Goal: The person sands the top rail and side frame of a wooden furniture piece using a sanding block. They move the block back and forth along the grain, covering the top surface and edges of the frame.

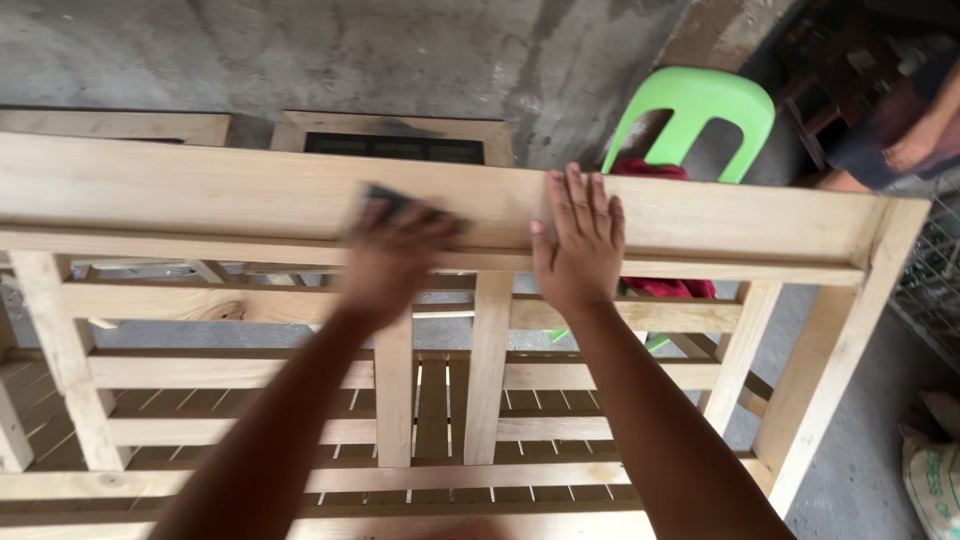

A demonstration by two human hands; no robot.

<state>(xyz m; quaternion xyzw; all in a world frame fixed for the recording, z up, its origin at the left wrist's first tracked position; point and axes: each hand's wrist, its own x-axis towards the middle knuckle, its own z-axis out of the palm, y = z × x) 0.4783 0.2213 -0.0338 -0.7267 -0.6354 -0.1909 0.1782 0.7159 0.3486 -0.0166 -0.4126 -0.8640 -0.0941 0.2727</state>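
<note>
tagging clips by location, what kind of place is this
Probably a small woodworking or furniture workshop. The left hand rubs a dark sanding pad on the top board of an unfinished bare-wood frame, the right hand rests flat on it, and the floor is rough concrete with a green plastic chair behind.

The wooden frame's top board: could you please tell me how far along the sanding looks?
Done: the wooden frame stands assembled, rails and slats in place. In hand: the left hand, motion-blurred, presses a dark sanding pad on the top board; the right hand lies flat, steadying it. Left: I cannot tell sanded wood from unsanded; all is bare, no finish visible.
</note>
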